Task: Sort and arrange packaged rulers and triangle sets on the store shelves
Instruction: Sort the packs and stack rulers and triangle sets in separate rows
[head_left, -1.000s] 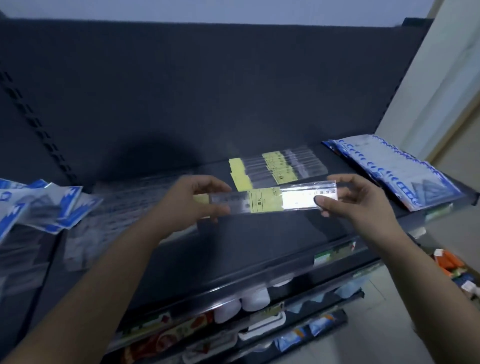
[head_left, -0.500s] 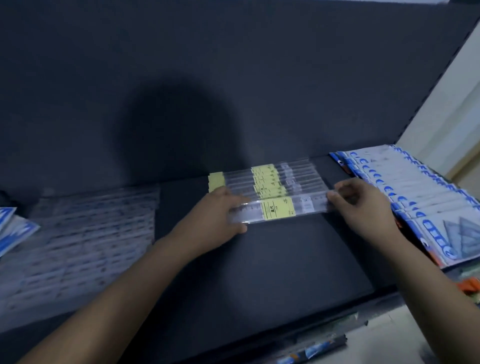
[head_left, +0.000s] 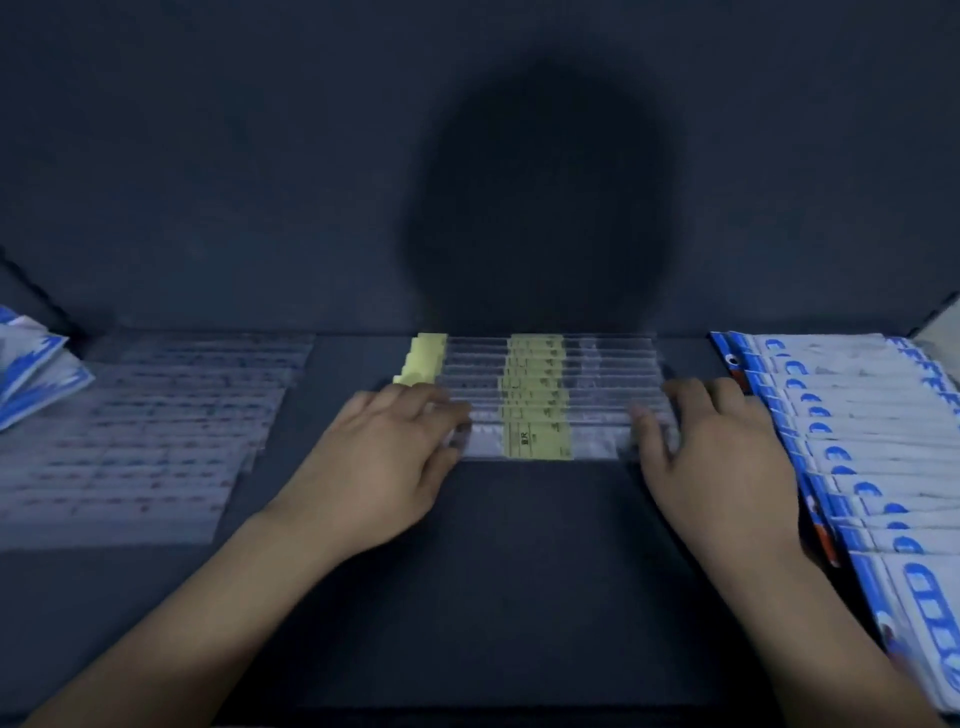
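ok so the front ruler (head_left: 540, 441) is lying flat on the shelf (head_left: 519, 597), about midway along its width and towards the back edge, tucked right up against the near side of the row of yellow-label rulers (head_left: 535, 364) that runs to the back panel (head_left: 260, 156). The left hand (head_left: 384, 457) has its fingers draped over the ruler's left end with the thumb at the near edge, so it reads as a light pinch, and the right hand (head_left: 717, 452) does the same at the right end, thumb on top of the sleeve, though it's a bit blurry. My guess is these things weigh next to nothing and are stiff along their length, but the clear sleeve looks slick, so one will probably skate on its neighbours if you shove it. I'd take it by the two ends like this, never the middle, and nudge it so the yellow label lines up with the others. The blue triangle set packs (head_left: 857, 441) fan along the right edge, just beside the right hand. Faint-print clear packs (head_left: 145, 441) sit towards the left edge, with loose blue packets (head_left: 31, 364) by the back left corner
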